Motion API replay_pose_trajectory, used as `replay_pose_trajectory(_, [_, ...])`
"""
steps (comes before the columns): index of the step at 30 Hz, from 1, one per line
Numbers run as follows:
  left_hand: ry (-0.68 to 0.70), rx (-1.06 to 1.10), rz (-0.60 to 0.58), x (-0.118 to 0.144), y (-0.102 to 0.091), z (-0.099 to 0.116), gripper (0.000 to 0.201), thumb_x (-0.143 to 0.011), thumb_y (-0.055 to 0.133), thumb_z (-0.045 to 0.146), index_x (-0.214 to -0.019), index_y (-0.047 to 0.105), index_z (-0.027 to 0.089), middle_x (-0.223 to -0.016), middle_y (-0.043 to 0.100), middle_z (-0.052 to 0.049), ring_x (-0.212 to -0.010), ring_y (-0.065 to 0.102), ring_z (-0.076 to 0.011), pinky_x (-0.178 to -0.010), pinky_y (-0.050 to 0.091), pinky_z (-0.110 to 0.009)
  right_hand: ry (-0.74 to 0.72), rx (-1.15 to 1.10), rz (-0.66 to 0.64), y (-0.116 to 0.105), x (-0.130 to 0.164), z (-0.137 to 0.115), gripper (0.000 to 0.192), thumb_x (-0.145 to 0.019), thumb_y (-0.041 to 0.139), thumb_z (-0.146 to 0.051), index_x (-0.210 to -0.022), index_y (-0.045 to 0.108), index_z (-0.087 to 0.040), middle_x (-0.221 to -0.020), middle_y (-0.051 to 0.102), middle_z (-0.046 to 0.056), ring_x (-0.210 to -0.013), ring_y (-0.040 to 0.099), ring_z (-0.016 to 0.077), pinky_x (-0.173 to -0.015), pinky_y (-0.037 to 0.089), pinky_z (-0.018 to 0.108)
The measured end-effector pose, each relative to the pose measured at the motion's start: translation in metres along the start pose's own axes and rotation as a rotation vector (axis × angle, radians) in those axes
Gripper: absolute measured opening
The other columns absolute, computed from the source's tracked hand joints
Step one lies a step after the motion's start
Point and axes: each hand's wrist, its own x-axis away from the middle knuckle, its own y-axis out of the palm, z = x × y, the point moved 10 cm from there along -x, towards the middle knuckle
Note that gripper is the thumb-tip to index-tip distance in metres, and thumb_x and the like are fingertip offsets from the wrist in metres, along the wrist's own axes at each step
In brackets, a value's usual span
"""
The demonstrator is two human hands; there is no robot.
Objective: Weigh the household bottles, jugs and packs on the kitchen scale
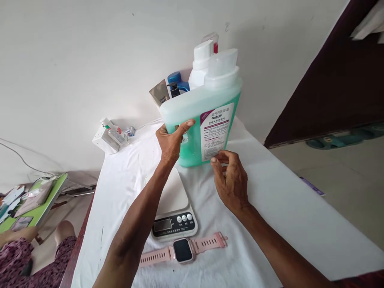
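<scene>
I see the left hand (171, 142) extended forward with the forearm rising from the lower edge of the view; its fingers wrap the near left edge of the jug (204, 120), thumb laid across the front face, so the hand is closed in a grip on it. The right hand (231, 178) sits lower and to the right, wrist bent, fingers curled loosely with the fingertips (214, 160) touching the lower corner of the label (216, 130); it pinches nothing that I can confirm. The jug holds green liquid, carries a white cap, and stands tilted at the far end of the white cloth (285, 200), just beyond the scale (174, 208). The label is white with a purple band and small printed lines; I cannot read the writing. The scale has a dark display and three round buttons with small captions, also unreadable. A pink watch (183, 251) lies flat near the scale's front edge, its screen dark. Behind the jug stand several bottles (201, 66) against the wall.
</scene>
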Motion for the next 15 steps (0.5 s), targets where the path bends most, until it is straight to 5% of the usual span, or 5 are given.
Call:
replay_pose_trajectory(6, [-0.012, -0.045, -0.018, -0.009, -0.009, -0.013, 0.052, -0.074, 0.085, 0.063, -0.064, 0.06, 0.019, -0.056, 0.052, 0.003, -0.054, 0.051, -0.011, -0.056, 0.042, -0.028, 0.132, 0.022, -0.242, 0.018, 0.004, 0.009, 0.043, -0.091, 0.058, -0.061, -0.114, 0.059, -0.024, -0.114, 0.076, 0.016, -0.098, 0.075, 0.0324, -0.087, 0.061, 0.05])
replay_pose_trajectory(10, [0.165, -0.174, -0.185, -0.014, -0.021, 0.009, 0.055, -0.084, 0.07, 0.074, -0.085, 0.066, 0.019, -0.083, 0.065, -0.004, -0.078, 0.062, -0.0175, -0.073, 0.051, -0.033, 0.198, 0.114, -0.353, 0.025, 0.003, 0.015, 0.045, -0.084, 0.058, -0.067, -0.11, 0.06, -0.03, -0.115, 0.077, 0.013, -0.101, 0.075, 0.0379, -0.079, 0.062, 0.054])
replay_pose_trajectory(12, [0.309, -0.297, -0.063, -0.023, -0.063, 0.029, 0.055, -0.09, 0.064, 0.074, -0.097, 0.065, 0.02, -0.1, 0.067, -0.009, -0.09, 0.063, -0.0197, -0.083, 0.052, -0.036, 0.196, 0.16, -0.387, 0.028, 0.002, 0.015, 0.044, -0.081, 0.058, -0.07, -0.104, 0.06, -0.033, -0.116, 0.077, 0.011, -0.101, 0.075, 0.0392, -0.079, 0.061, 0.057])
replay_pose_trajectory(15, [0.4, -0.582, 0.458, -0.038, -0.174, 0.057, 0.051, -0.089, 0.078, 0.056, -0.117, 0.059, 0.018, -0.124, 0.062, -0.016, -0.11, 0.062, -0.0238, -0.099, 0.05, -0.04, 0.191, 0.212, -0.385, 0.029, 0.0, 0.015, 0.04, -0.078, 0.056, -0.071, -0.098, 0.06, -0.037, -0.115, 0.077, 0.009, -0.099, 0.074, 0.0403, -0.09, 0.059, 0.064])
